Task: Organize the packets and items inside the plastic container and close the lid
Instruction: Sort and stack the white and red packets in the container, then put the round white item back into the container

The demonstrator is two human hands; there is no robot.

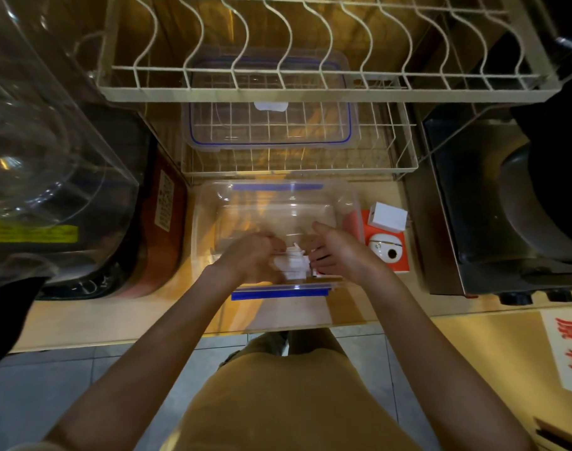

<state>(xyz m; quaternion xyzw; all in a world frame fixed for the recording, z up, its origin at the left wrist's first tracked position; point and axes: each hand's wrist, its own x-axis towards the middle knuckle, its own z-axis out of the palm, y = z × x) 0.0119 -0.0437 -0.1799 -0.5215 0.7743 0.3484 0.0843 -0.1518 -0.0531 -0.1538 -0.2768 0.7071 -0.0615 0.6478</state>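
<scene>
A clear plastic container (271, 203) with blue clips stands open on the wooden counter in front of me. Both my hands reach into its near end. My left hand (252, 257) has its fingers curled around a bunch of small white packets (292, 260). My right hand (338, 252) touches the same packets from the right, fingers bent toward them; its grip is partly hidden. The clear lid (268, 125) with a blue seal lies on the lower wire rack behind the container.
An orange box (389, 252) with a white box (389, 218) on top sits right of the container. A wire dish rack (310, 89) hangs overhead. A clear dispenser (50, 141) stands at left, a steel appliance (473, 206) at right. The counter edge (180, 333) runs close to my body.
</scene>
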